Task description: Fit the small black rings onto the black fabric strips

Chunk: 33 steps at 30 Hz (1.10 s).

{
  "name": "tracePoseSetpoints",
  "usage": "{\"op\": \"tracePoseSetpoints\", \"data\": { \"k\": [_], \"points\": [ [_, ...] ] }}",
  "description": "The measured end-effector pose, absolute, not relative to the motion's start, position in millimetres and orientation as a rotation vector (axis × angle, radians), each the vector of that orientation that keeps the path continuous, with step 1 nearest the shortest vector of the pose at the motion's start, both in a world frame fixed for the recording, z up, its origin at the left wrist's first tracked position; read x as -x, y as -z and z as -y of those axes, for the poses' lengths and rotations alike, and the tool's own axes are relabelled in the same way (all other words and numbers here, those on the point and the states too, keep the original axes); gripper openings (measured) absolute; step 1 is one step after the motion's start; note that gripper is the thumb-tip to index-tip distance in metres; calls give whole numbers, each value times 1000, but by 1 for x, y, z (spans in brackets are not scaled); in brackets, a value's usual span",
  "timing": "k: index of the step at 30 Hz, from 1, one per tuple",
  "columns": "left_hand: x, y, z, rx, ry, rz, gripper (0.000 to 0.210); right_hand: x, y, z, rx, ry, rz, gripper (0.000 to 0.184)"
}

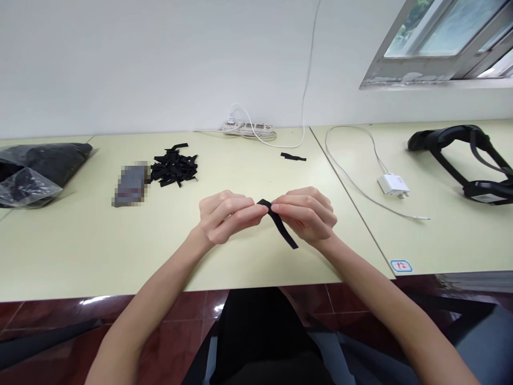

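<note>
Between my hands, above the table (pixel 224 262), is a narrow black fabric strip (pixel 285 231). My left hand (pixel 230 215) pinches it near its upper end. Close beside those fingertips, my right hand (pixel 308 214) pinches the same strip with thumb and forefinger. The strip's longer end hangs down toward the lower right, under my right hand. A loose pile of short black strips (pixel 174 167) lies farther back on the left. A smaller black piece or two (pixel 293 156) rests at the back, right of the middle.
Left of the pile lies a blurred grey object (pixel 131 184), then a clear plastic bag (pixel 44 168) with black material. A power strip (pixel 248 129) sits against the wall. On the right are a white charger (pixel 393 184) with its cable and a black headset (pixel 473 160).
</note>
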<state>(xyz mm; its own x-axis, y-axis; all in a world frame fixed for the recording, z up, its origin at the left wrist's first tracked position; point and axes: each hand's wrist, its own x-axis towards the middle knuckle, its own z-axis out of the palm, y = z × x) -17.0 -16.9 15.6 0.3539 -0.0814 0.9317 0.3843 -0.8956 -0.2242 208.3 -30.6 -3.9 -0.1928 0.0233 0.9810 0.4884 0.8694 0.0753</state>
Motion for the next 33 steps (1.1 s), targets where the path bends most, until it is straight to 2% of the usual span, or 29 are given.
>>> {"op": "tracePoseSetpoints", "data": {
  "k": [5, 13, 17, 20, 23, 26, 29, 33],
  "points": [
    [23, -13, 18, 2232, 1512, 331, 19, -209, 2, 31, 341, 376, 1747, 36],
    [25, -20, 23, 2258, 1475, 279, 16, -207, -1, 31, 266, 465, 1732, 32],
    [13, -20, 25, 2202, 1533, 179, 11, -206, 1, 29, 267, 395, 1772, 29],
    [6, -14, 18, 2216, 1601, 338, 12, -203, 3, 29, 380, 176, 1826, 24],
    [11, -4, 0, 2338, 1536, 596, 11, -201, 6, 27, 708, -270, 1859, 11],
    [24, 7, -20, 2413, 1414, 813, 14, -203, 13, 24, 1042, -619, 2065, 11],
    [34, 13, -32, 2458, 1300, 848, 17, -204, 22, 20, 1137, -661, 2331, 13],
    [36, 12, -33, 2483, 1164, 816, 19, -197, 30, 18, 1129, -630, 2357, 11]
  ]
}}
